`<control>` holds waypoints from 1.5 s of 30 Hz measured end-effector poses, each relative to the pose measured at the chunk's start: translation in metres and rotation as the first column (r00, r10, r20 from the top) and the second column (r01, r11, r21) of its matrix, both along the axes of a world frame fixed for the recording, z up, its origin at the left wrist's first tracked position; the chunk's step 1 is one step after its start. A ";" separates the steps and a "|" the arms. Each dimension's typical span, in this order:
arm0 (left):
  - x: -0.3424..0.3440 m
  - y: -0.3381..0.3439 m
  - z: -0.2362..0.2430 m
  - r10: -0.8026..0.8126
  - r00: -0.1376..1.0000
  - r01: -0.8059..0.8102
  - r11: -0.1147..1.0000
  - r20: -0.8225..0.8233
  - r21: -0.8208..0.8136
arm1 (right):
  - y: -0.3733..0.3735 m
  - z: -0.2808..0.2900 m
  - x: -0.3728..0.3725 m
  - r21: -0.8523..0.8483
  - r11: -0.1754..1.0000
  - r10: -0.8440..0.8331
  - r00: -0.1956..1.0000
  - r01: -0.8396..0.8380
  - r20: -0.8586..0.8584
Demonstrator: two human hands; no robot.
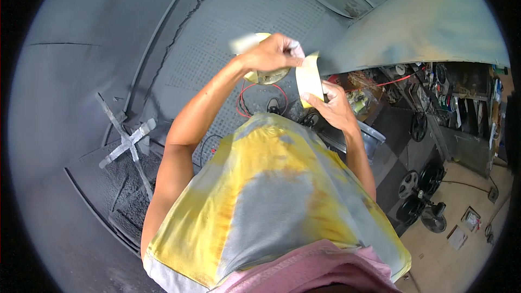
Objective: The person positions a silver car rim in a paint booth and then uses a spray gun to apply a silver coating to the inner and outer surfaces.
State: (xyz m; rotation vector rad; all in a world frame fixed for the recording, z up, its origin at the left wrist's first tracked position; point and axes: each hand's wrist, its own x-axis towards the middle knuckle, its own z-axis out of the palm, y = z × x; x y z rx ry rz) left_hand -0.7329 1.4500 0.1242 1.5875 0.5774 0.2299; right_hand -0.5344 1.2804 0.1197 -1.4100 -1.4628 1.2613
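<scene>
Pale yellow strip: the strip is in the air in front of the body, upright with a slight lean, stretched between the two hands
Left hand: the left hand reaches in over the top, thumb and fingers pinching the strip's upper left edge
Right hand: the right hand comes up from below, its thumb laid on the lower part of the strip and its fingers behind, pinching it
Under the left hand: a round yellow-edged thing, half covered by the hand; I cannot tell whether that hand grips it too
Dimpled surface: below the hands spreads a grey dimpled surface, with a dark ragged crack along its left side
Near the shoes: a red hose loops beside the dark shoes, and a grey bucket stands just beyond the right forearm
Edges: a curved, mottled panel ends in a long lower edge right of the hands, apart from them; cluttered shelves sit under it
Room to move: grey surface stretches ahead and left of the hands; at the left elbow side, well apart from the strip, stands a grey-crusted cross-shaped frame
Far right: a dark fan on a tan floor
</scene>
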 end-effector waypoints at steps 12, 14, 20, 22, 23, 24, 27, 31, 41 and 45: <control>-0.007 0.054 -0.027 0.318 0.939 -0.259 0.906 -0.132 0.335 | -0.014 -0.031 -0.018 -0.357 0.915 -0.229 0.971 0.187 -0.077; -0.015 0.061 -0.039 0.345 0.927 -0.286 0.903 -0.145 0.319 | -0.020 -0.038 -0.029 -0.412 0.884 -0.262 0.964 0.220 -0.047; -0.020 0.068 -0.061 0.309 0.917 -0.106 0.797 -0.251 0.595 | -0.017 -0.047 -0.048 -0.432 0.883 -0.207 0.978 0.186 -0.002; -0.028 0.067 -0.080 0.318 0.923 -0.101 0.743 -0.216 0.662 | -0.016 -0.055 -0.054 -0.433 0.886 -0.164 0.985 0.167 0.045; -0.030 0.066 -0.087 0.329 0.920 -0.106 0.729 -0.211 0.676 | -0.020 -0.070 -0.058 -0.400 0.894 -0.220 0.975 0.202 0.000; -0.029 0.065 -0.088 0.340 0.918 -0.111 0.715 -0.204 0.690 | -0.022 -0.085 -0.060 -0.388 0.900 -0.211 0.977 0.198 0.010; -0.031 0.054 -0.089 0.406 0.898 -0.262 0.803 -0.170 0.536 | -0.018 -0.109 -0.063 -0.359 0.918 -0.156 0.985 0.172 0.072; -0.040 0.057 -0.093 0.331 0.908 -0.258 0.925 -0.258 0.279 | -0.005 -0.138 -0.063 -0.143 0.953 -0.264 0.964 0.267 0.034; -0.057 0.034 -0.121 0.596 0.783 -0.587 0.802 -0.176 0.105 | -0.123 -0.259 0.075 -0.431 0.876 0.013 0.884 0.215 0.467; -0.084 0.056 -0.101 0.592 0.750 -0.415 0.769 -0.294 0.487 | -0.071 -0.168 0.037 -0.449 0.859 -0.163 0.962 0.247 0.218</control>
